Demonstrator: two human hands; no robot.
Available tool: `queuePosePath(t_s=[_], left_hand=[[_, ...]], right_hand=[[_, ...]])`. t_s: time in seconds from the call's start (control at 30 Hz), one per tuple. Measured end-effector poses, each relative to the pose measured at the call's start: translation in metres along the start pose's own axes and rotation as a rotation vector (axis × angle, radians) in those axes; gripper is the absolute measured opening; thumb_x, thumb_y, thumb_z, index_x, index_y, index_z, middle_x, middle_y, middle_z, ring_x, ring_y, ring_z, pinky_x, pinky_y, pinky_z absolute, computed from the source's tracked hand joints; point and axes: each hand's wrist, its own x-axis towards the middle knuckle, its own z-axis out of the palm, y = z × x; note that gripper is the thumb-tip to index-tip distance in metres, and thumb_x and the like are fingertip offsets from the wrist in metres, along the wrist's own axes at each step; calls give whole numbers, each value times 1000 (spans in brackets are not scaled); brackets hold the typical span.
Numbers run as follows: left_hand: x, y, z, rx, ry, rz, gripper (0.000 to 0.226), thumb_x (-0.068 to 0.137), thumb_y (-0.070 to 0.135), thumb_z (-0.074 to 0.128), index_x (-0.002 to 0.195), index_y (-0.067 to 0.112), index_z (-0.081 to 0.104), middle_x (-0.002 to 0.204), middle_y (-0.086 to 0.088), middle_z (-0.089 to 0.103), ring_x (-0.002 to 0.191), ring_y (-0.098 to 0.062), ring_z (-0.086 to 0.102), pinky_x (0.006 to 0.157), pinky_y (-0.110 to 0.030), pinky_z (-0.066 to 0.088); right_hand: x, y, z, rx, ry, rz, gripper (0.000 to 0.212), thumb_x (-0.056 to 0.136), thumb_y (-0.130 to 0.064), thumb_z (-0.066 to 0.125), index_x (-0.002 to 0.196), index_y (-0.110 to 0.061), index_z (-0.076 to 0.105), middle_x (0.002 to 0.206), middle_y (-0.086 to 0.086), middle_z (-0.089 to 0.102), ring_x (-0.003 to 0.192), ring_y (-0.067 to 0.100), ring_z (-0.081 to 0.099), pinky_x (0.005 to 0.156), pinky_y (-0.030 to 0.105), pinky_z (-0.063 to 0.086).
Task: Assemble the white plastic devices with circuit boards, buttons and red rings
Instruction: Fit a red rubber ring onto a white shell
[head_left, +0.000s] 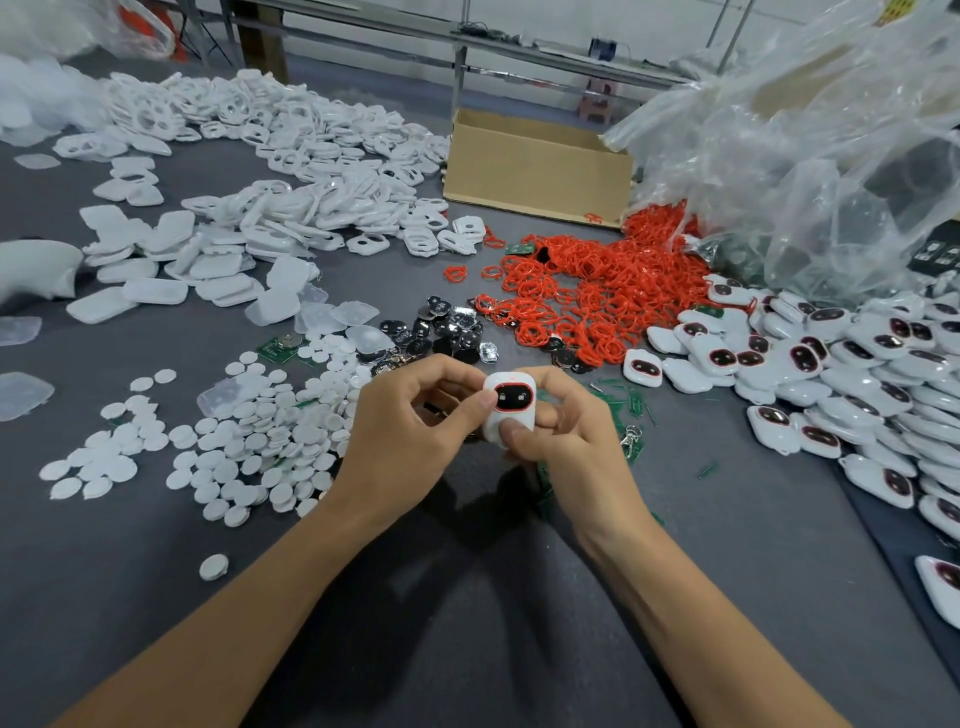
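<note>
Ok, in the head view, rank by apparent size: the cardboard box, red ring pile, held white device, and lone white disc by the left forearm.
1. red ring pile
2. cardboard box, close; it sits farther back, so top two unsure
3. white device
4. lone white disc

We log grey table as sole support.
- Far left: white shells, heaped.
- Near left: white discs, spread loose; one disc lies apart, nearer us.
- Between these we find clear covers and green board.
- Centre: black buttons, touching red rings heap.
- Right: assembled devices, piled.
- Rear: cardboard box, near rings; plastic bag at right rear.
- Centre-right: green strips, scattered.
</note>
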Motion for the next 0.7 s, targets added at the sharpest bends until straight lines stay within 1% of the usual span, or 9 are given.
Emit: queuePosePath(t_s=[0.13,0.2,0.3,0.37,0.47,0.57,0.6,0.63,0.7], left_hand=[[1,0,1,-21,44,-24,15,85,14,72,84,28,69,75,8,71,69,-15,66,61,-33,55],[1,0,0,-24,25,-22,12,85,14,72,86,26,69,76,7,71,70,-17,66,61,-38,55],[-1,1,3,-16,-19,-5,8,82,25,72,89,26,69,79,6,71,72,-15,67,64,-43,57],[-1,1,5,-35,1,-24,14,78,31,70,90,26,69,80,6,72,73,-15,67,68,-44,57],[3,-3,6,-43,39,-58,8,81,32,71,89,30,69,80,10,72,73,-11,68,66,-35,56],[5,-4,6,-93,67,-73,8,85,23,72,82,30,70,73,9,72,63,-6,65,57,-21,52],[5,-3,6,-177,68,-112,3,83,25,73,81,25,70,71,4,71,59,-9,64,53,-20,51],[5,-2,5,-246,74,-147,8,80,27,72,81,20,70,69,0,70,57,-12,62,51,-21,50],[6,-3,4,-358,52,-197,7,84,19,69,86,13,69,68,-4,70,55,-15,60,51,-24,49]], right_hand=[[-1,2,4,-11,-26,-10,27,86,11,56,105,-7,57,66,6,60,68,24,45,60,32,35],[0,1,3,-27,-11,-16,29,84,15,54,100,-9,59,65,9,60,66,24,45,60,31,34],[1,1,-2,-78,27,-23,26,79,10,59,96,-10,62,64,16,56,63,24,41,60,35,32],[1,3,-1,-220,40,-64,26,83,4,61,100,-15,62,64,17,58,60,26,41,60,39,35],[-1,6,5,-411,56,-163,39,81,3,63,110,-22,54,71,7,69,62,29,58,63,40,48],[-2,7,9,-381,119,-178,53,76,0,70,116,-26,47,63,4,62,51,17,48,57,35,44],[-1,7,8,-374,157,-188,54,75,-3,73,115,-28,46,62,-2,60,50,10,45,56,30,42],[-1,7,6,-373,186,-206,54,75,-6,74,114,-30,47,63,-8,60,49,7,42,55,26,41],[0,5,4,-395,209,-246,46,76,-7,74,110,-30,53,70,-11,63,50,6,40,55,25,40]])
